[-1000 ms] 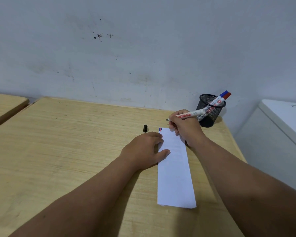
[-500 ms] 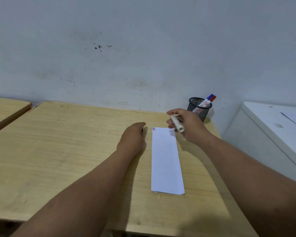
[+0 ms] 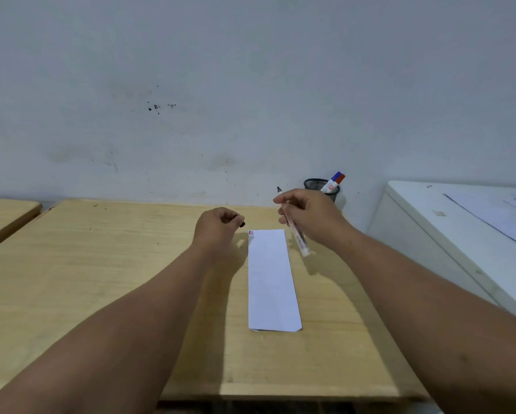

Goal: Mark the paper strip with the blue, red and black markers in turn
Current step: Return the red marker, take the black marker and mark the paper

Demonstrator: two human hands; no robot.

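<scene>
At frame centre, your right hand grips the black marker; your left hand pinches its cap above the paper strip

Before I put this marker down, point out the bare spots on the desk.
The wooden desk is bare left of the left hand and forearm, out to its left edge. A narrower patch lies right of the white paper strip, under the right forearm. The far right corner is crowded: black mesh pen cup, right hand with the black marker.
</scene>
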